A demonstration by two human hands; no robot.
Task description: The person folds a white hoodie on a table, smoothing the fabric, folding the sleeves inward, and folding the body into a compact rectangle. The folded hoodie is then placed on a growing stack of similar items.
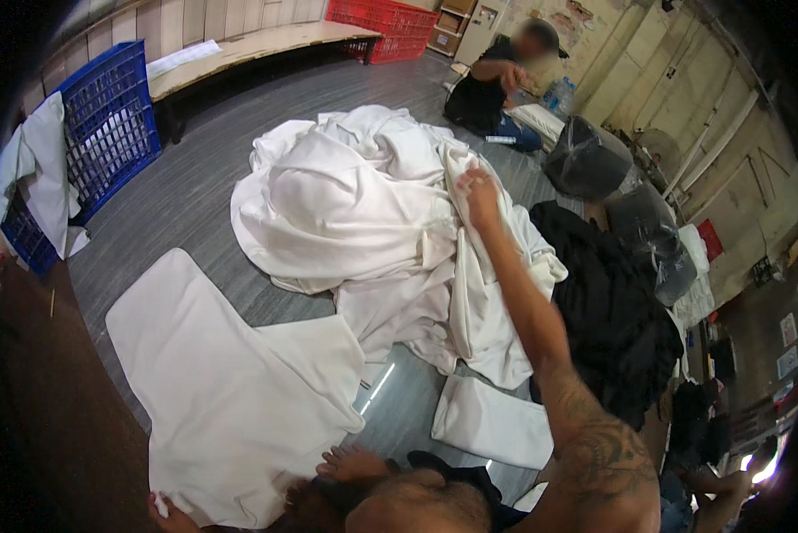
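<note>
A large heap of white cloth [354,195] lies on the floor ahead of me. My right hand [479,191] reaches over its right side, fingers loosely bent and apart, with no cloth plainly gripped. Spread out at the near left is a flat white fabric piece [230,382] with a wide, angled outline. At its lower left edge, my left hand [170,513] pinches the border, partly cut off by the picture's lower rim. A folded white cloth [492,421] rests on the floor below my right forearm. My bare foot [354,464] is beside the flat piece.
Black cloth [607,311] is heaped to the right, near dark wrapped bundles [587,158]. A blue crate [110,133] with white cloth over it stands at the left. Behind are a low bench [266,51] and red crates [385,27]. Another person [496,89] sits at the back.
</note>
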